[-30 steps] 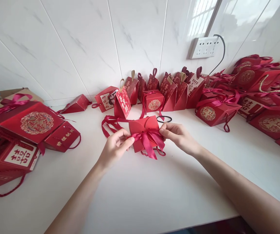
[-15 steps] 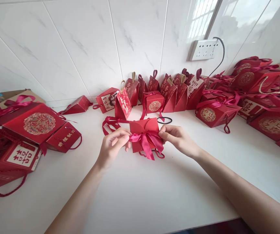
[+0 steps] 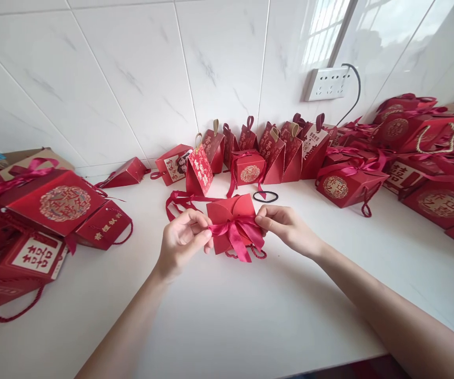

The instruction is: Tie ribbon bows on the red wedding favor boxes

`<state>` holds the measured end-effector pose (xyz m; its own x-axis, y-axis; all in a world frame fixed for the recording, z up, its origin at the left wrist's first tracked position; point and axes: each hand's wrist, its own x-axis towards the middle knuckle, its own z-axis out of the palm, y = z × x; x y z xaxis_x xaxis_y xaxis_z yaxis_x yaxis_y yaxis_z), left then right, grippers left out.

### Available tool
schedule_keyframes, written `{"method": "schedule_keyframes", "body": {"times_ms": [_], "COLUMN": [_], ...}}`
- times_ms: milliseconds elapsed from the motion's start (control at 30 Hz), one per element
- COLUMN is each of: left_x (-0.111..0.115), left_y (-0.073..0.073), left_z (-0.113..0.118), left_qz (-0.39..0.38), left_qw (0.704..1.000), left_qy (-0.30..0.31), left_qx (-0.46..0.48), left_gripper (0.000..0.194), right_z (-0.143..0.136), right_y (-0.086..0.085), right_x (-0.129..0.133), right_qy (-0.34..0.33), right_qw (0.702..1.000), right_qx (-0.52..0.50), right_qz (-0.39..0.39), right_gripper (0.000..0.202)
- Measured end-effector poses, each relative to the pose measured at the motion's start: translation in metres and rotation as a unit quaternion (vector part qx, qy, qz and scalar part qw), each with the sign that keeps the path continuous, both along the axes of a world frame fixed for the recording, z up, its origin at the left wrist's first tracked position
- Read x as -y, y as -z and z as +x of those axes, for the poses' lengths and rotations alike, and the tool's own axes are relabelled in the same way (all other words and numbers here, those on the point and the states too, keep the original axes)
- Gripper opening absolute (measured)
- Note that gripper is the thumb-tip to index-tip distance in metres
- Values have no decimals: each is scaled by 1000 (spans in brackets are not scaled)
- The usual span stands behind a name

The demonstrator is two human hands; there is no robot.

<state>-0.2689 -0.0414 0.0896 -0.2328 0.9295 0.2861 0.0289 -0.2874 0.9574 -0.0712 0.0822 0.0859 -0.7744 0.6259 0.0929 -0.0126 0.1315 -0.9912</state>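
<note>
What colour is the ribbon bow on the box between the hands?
The ribbon bow is glossy deep pink; head view shows it best.

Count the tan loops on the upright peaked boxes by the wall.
4 visible: one loop on the leftmost upright peaked box, one on the box behind it, two on adjacent boxes right of the small ribboned box. More could be hidden.

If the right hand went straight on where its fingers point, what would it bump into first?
Probably the pink ribbon bow on the red gift box: the right hand points leftward and seems to pinch the bow's edge. Exact depth is hard to judge.
</note>
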Motion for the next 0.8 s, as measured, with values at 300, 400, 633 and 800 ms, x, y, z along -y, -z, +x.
{"method": "schedule_keyframes", "body": {"times_ms": [300,400,633,800], "left_x": [-3,-2,2,1], "left_y": [0,-4,-9,-7], "left_z": [-5,-5,-5,-3], "left_qz": [-77,-77,-148,-174], "left_qw": [996,997,986,978], "left_qy": [-20,-7,48,71], "left_qx": [-30,-15,57,95], "left_gripper": [13,19,32,39], "right_z": [0,0,0,4], "right_y": [-2,-3,-2,-3], "right_x": [0,0,0,0], "right_qy": [4,2,9,8], "right_qw": [1000,1000,1000,998], "right_qx": [6,10,12,41], "right_qz": [11,17,18,56], "right_gripper": [42,43,45,44]}}
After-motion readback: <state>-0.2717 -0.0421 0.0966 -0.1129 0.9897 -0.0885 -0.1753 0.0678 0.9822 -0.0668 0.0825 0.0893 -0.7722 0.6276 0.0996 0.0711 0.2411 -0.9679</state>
